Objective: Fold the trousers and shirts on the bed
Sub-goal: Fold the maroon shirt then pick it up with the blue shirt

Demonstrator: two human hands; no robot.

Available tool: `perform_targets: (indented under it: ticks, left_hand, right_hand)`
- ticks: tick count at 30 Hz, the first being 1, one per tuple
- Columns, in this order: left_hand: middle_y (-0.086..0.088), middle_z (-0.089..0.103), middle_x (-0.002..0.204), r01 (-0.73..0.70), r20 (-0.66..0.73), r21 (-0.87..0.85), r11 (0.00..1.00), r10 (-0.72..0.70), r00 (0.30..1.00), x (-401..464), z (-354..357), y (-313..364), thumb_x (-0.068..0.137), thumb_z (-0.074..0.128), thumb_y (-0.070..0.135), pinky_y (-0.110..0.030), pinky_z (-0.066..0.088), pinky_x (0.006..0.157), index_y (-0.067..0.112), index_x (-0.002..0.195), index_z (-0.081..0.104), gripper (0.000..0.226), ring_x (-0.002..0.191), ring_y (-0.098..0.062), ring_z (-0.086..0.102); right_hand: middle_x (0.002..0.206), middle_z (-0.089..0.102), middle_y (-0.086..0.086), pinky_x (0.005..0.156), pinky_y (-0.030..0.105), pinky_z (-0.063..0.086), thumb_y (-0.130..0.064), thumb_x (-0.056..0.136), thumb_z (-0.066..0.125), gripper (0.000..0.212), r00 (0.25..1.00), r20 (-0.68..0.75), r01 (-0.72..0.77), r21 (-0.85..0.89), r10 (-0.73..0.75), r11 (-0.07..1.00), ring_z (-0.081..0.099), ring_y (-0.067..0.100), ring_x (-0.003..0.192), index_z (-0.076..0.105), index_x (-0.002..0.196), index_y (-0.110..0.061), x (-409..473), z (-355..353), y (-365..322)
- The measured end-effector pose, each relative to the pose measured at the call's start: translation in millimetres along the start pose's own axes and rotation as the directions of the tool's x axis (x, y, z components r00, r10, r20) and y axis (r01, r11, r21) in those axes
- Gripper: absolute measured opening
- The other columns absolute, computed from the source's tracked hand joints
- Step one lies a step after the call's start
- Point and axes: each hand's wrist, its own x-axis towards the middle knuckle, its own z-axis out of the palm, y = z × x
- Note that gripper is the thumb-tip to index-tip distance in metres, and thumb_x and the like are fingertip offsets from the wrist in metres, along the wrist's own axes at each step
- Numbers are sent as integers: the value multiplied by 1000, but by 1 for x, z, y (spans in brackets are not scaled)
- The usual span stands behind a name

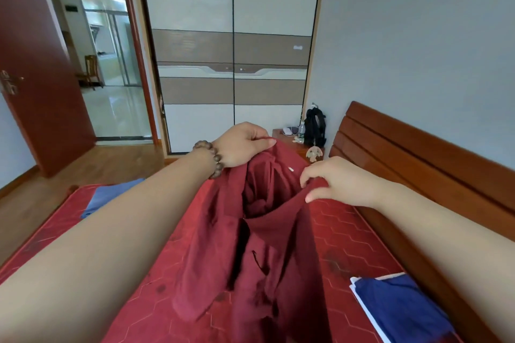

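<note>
Matt maroon cloth garment (259, 245), glossy wooden headboard (418, 153)

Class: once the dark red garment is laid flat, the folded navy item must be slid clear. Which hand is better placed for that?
Probably the right hand: the folded navy item lies beside the right forearm; the left hand would have to cross the dark red garment.

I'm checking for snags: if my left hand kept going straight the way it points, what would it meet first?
Probably the bedside table: the left hand, gripping the dark red garment, points right toward it. Depth is unclear.
</note>
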Motion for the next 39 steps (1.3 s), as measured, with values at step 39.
perform_targets:
  ticks: [39]
  left_hand:
    - [8,66,63,183,-193,-289,939,-245,950,-94,-63,-50,84,68,-2,-16,49,63,13,71,65,20,57,-1,59]
  right_hand:
    - [75,66,11,63,24,40,-19,95,58,21,882,-258,-153,634,395,758,53,15,65,62,90,1,30,-30,-71]
